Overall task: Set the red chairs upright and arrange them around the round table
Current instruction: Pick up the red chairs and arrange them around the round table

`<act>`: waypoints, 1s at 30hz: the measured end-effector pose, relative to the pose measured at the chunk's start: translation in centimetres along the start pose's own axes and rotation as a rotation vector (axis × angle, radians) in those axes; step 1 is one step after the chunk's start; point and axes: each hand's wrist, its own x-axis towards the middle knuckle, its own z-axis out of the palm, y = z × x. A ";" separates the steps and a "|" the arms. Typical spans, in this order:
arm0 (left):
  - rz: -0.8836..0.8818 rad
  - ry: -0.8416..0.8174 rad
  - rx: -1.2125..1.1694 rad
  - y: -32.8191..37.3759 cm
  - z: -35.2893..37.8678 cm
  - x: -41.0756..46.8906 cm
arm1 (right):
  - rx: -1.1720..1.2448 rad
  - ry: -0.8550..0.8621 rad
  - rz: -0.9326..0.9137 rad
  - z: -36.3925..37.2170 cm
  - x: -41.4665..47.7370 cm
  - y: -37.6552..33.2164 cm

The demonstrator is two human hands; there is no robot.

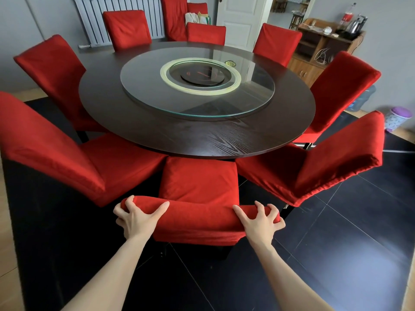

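Right now the nearest red chair (198, 182) stands upright at the near edge of the round table (202, 135), with the front of its seat just under the dark wooden rim. The person's left hand (137, 217) grips the left end of the backrest top, fingers curled over the padded edge. Their right hand (260, 217) clamps the right end the same way.

The seat sits tightly between the left neighbouring chair (67, 153) and the right neighbouring chair (325, 171), both angled inward. Judging by that gap, the push should be even through both hands and aimed at the table's centre. That way neither seat corner snags a neighbour's cover, and the legs slide flat over the dark floor tiles (336, 243).

Five more red chairs ring the table upright. A glass turntable (247, 102) lies on its middle. Further off, spare red chairs (174, 19) stand beside a white radiator (116, 16).
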 end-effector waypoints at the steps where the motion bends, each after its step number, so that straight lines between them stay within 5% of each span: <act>1: 0.002 -0.006 0.000 0.0 0.0 0.1 | 0.004 -0.004 -0.003 0.0 0.1 0.0; 30: -0.009 -0.066 -0.001 2.0 1.4 0.6 | 0.031 0.015 0.023 -0.9 2.2 -0.5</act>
